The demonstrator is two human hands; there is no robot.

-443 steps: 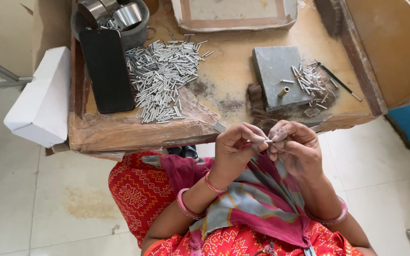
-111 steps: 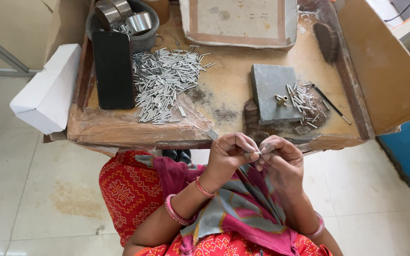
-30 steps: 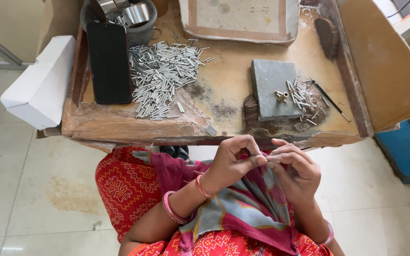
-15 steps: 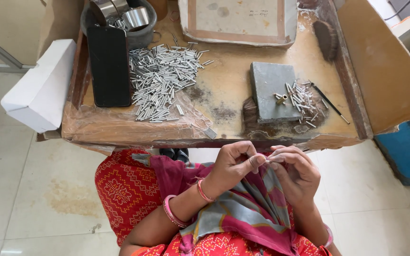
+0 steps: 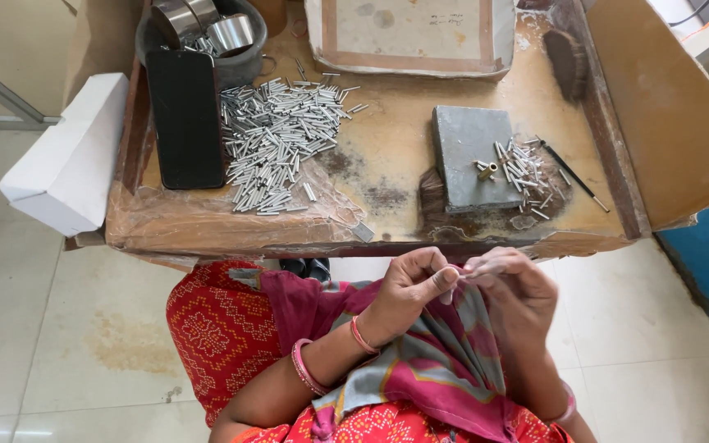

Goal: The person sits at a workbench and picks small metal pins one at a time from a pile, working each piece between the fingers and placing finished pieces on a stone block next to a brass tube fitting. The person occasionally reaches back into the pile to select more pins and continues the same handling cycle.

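My left hand (image 5: 410,287) and my right hand (image 5: 509,289) meet fingertip to fingertip just below the front edge of a worn wooden tray table (image 5: 231,234), above my lap. Between the fingertips they pinch a small thin metal piece, mostly hidden by the fingers. My right hand is slightly blurred. On the table, a large heap of short silver metal tubes (image 5: 276,143) lies to the left. A grey stone block (image 5: 473,157) stands at the right with a small brass piece (image 5: 487,171) on it and a smaller scatter of tubes (image 5: 527,172) beside it.
A black phone (image 5: 186,115) lies left of the tube heap. Behind it a dark bowl (image 5: 207,37) holds shiny metal rings. A taped flat board (image 5: 410,33) lies at the back. A thin dark stick (image 5: 574,174) and a brush (image 5: 566,61) lie right. A white box (image 5: 63,160) juts off the left side.
Both hands stay together at the fingertips and have barely shifted; the right hand's fingers are moving slightly. Things on the table have not moved.
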